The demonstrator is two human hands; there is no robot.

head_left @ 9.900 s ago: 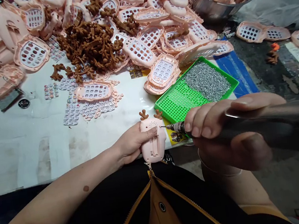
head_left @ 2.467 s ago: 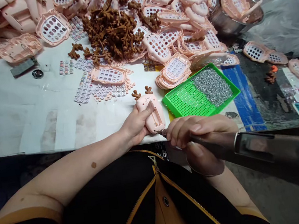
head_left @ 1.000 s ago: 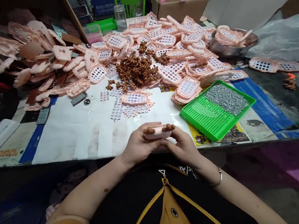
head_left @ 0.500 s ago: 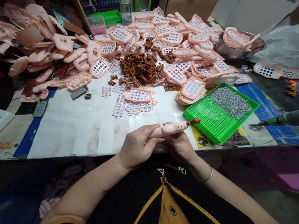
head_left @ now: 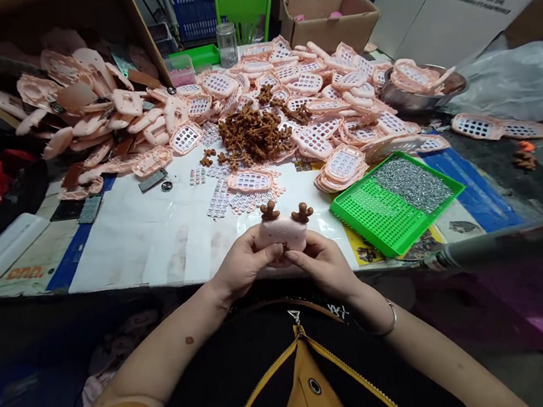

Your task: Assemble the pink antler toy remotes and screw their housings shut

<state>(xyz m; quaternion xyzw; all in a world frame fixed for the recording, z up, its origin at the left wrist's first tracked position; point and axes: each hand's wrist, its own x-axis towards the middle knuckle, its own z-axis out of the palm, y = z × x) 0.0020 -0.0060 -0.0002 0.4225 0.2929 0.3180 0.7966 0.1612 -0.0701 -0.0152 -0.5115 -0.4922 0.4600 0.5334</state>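
Note:
A pale pink plastic toy phone casing (head_left: 283, 234) with two brown antlers on its upper edge is held between both hands in front of my body. My left hand (head_left: 242, 261) grips its left side, the thumb lying across the face. On the other side my right hand (head_left: 328, 264) holds it the same way, thumb near the middle. The lower part of the casing is covered by my thumbs. Beyond it on the white table surface lies a pink keypad half (head_left: 250, 181) on top of small loose key pieces (head_left: 220, 194).
Brown antler pieces (head_left: 251, 132) form a heap mid-table, with many pink casings (head_left: 305, 84) behind. A green tray (head_left: 369, 217) of screws sits to the right, beside a grey electric screwdriver (head_left: 519, 241). At the left, a cardboard box (head_left: 146, 32) spills casings with circuit boards.
The toy phone casing has turned from edge-on, pointing right, to upright with both antlers showing. My right hand has come up onto its right side. The screwdriver has shifted lower.

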